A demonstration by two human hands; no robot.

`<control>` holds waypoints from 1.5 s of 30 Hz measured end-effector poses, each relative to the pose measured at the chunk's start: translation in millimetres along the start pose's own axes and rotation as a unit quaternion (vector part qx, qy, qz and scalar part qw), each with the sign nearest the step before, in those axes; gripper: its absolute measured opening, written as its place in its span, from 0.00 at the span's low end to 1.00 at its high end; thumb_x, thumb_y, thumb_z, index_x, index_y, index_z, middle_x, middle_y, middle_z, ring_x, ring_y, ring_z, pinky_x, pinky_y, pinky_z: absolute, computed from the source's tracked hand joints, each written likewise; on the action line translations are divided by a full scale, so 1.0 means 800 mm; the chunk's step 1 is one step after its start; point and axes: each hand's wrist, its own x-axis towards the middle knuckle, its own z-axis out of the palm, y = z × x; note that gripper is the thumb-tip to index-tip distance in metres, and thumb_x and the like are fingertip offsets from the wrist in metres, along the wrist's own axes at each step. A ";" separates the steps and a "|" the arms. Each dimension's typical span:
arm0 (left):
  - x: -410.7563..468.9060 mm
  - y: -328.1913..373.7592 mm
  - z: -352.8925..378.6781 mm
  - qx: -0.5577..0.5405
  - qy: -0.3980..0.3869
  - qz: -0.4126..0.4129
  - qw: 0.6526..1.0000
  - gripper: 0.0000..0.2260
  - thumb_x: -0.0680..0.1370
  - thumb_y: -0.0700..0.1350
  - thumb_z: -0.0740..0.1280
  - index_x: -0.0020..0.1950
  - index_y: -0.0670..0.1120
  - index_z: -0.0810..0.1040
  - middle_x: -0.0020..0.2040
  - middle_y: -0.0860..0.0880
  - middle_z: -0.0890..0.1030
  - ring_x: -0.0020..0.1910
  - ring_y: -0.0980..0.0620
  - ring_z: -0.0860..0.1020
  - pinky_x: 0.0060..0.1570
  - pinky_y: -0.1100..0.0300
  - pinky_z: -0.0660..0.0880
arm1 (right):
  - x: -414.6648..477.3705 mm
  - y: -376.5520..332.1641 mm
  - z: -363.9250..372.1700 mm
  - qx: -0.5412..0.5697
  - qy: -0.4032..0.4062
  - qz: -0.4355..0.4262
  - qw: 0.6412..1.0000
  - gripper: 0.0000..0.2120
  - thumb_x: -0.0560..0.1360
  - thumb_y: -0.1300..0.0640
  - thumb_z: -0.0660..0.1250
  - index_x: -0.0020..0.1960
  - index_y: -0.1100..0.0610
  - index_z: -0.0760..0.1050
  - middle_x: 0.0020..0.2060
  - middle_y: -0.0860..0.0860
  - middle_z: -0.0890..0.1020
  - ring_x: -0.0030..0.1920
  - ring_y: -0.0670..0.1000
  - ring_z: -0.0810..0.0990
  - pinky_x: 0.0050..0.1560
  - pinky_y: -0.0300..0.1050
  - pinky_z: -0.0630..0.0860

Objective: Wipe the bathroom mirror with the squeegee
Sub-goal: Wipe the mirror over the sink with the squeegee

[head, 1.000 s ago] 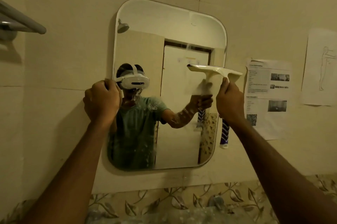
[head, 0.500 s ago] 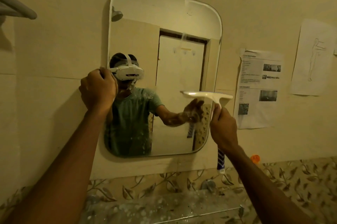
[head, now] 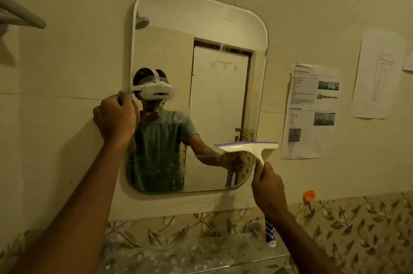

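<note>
Squeegee (head: 247, 147) lower on mirror (head: 223, 28) than before (right hand (head: 268, 189) gripping)

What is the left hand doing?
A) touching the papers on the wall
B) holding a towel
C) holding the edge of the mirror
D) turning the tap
C: the left hand is curled around the left edge of the mirror, while the right hand holds the squeegee against the glass lower right.
</note>
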 end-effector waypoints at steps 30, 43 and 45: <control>-0.006 -0.007 -0.002 0.088 -0.026 0.074 0.993 0.22 0.83 0.53 0.52 0.47 0.39 0.79 0.43 0.39 0.81 0.39 0.46 0.75 0.38 0.55 0.67 | 0.035 -0.029 -0.005 -0.014 0.050 0.026 0.998 0.21 0.82 0.39 0.47 0.47 0.51 0.72 0.29 0.47 0.77 0.28 0.45 0.76 0.25 0.37 0.66; -0.004 -0.012 -0.006 0.068 -0.042 0.057 0.995 0.23 0.82 0.55 0.52 0.47 0.41 0.79 0.41 0.43 0.78 0.42 0.44 0.76 0.38 0.55 0.66 | -0.002 -0.004 -0.003 -0.031 0.029 0.056 0.998 0.20 0.83 0.43 0.49 0.46 0.52 0.73 0.28 0.49 0.76 0.26 0.47 0.75 0.24 0.40 0.66; -0.003 -0.013 -0.006 0.064 -0.048 0.053 0.995 0.22 0.82 0.55 0.52 0.46 0.41 0.78 0.38 0.47 0.75 0.40 0.47 0.73 0.38 0.55 0.66 | 0.021 -0.013 -0.005 -0.024 0.049 0.055 0.997 0.21 0.83 0.42 0.48 0.45 0.53 0.72 0.29 0.49 0.76 0.29 0.48 0.76 0.27 0.40 0.66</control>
